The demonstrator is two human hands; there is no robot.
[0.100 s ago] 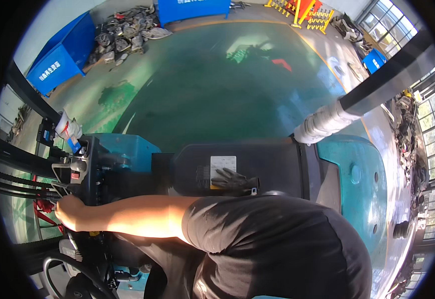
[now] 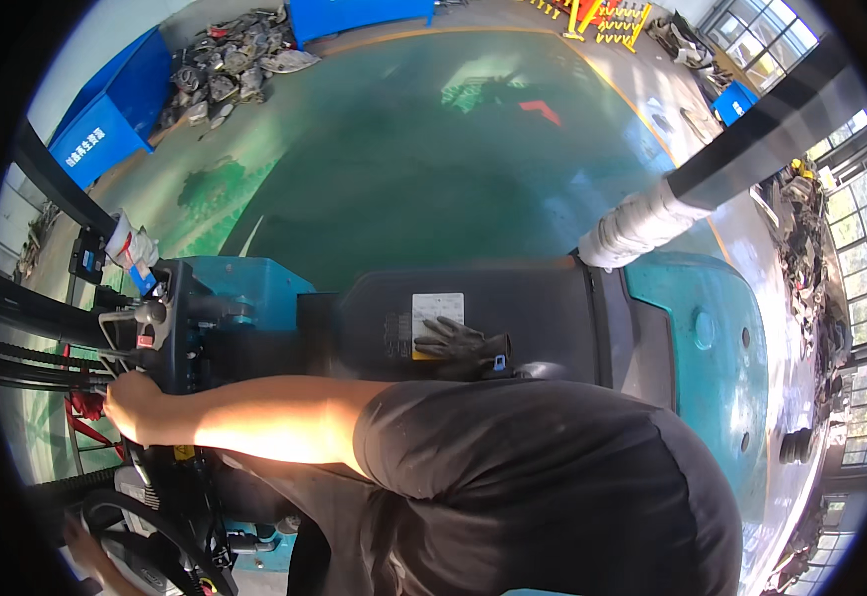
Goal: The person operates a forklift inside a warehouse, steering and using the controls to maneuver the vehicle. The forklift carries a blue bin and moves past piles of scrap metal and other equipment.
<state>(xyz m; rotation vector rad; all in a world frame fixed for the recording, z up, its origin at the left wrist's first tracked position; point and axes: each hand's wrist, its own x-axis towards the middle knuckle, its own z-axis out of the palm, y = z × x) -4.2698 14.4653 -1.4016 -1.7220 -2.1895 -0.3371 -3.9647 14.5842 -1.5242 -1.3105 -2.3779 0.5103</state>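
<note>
My right arm, in a black short sleeve, stretches across to the left. My right hand (image 2: 133,409) is closed beside the row of control levers (image 2: 135,323) on a forklift. The back of the hand hides its fingers and whatever they hold. At the lower left, my left hand (image 2: 81,544) is blurred at the outer rim of the black steering wheel (image 2: 170,526). Its fingers are too smeared to read. A dark work glove (image 2: 463,343) lies on the black engine cover (image 2: 543,308), partly over a white and yellow label (image 2: 438,310).
Teal bodywork (image 2: 702,318) borders the cover. A post with white wrapping (image 2: 642,228) rises at right, and mast rails and hoses (image 2: 41,363) stand at left. Farther off are blue bins (image 2: 105,114), a scrap heap (image 2: 235,65), yellow barriers (image 2: 612,22) and green floor (image 2: 384,169).
My left hand has come into view at the steering wheel. My right hand stays by the levers. The whole view has shifted slightly, so the surroundings sit a little higher and farther left.
</note>
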